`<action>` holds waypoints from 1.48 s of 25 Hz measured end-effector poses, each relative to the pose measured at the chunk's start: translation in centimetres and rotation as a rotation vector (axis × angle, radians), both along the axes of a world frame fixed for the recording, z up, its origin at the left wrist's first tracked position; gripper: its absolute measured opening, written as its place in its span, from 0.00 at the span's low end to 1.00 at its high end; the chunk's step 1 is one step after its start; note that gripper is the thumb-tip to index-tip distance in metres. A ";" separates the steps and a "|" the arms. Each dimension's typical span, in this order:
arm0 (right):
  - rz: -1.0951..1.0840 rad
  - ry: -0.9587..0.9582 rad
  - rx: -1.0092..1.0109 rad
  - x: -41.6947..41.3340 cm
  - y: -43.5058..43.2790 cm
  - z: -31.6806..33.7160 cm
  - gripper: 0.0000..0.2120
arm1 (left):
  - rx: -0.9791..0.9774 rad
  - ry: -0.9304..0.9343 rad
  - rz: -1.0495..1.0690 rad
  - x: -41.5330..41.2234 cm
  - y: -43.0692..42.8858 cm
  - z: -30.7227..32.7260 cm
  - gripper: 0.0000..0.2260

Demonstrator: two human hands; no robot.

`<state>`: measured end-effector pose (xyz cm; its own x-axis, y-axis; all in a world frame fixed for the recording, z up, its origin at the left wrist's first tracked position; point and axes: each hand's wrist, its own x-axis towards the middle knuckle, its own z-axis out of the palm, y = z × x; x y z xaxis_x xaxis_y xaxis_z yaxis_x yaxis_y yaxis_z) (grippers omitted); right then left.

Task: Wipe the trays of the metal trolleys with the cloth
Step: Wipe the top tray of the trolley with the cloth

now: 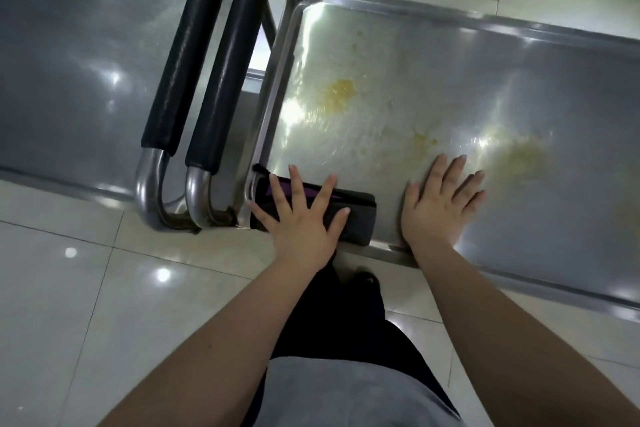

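Cloth (360,218) lies under our flat left hand (298,218); at three o'clock our right hand (443,208) rests flat on the tray (554,80).

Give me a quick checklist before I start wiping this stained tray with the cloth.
1. Dark folded cloth under flat left hand: ok.
2. Cloth lies in near-left corner of shiny steel right-hand tray: ok.
3. Right hand flat on tray, apart from cloth: ok.
4. Yellow smeared stains wiped away: not ok.
5. Cloth damp enough: cannot tell.
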<state>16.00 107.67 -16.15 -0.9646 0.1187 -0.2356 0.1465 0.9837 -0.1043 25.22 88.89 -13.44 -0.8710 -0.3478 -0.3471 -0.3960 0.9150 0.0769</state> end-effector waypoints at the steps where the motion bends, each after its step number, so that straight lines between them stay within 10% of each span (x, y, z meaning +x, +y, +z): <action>1: 0.001 0.010 -0.009 0.1 0.0 -0.1 0.32 | 0.003 -0.014 0.006 -1.3 -0.4 0.1 0.30; 13: -0.039 0.037 0.025 -0.7 -2.4 -0.4 0.32 | 0.036 0.045 -0.101 -28.4 -5.8 0.3 0.35; 22: -0.058 -0.039 0.030 -0.8 -2.6 0.5 0.32 | -0.050 -0.017 -0.157 -3.8 -6.0 -0.2 0.34; 31: -0.049 -0.015 -0.145 -4.3 -1.5 3.0 0.32 | 0.024 -0.022 -0.083 -3.7 -5.7 0.7 0.31; 37: 0.333 -0.127 0.036 -15.5 -0.9 2.2 0.27 | -0.040 0.040 0.015 -3.9 -4.2 0.4 0.35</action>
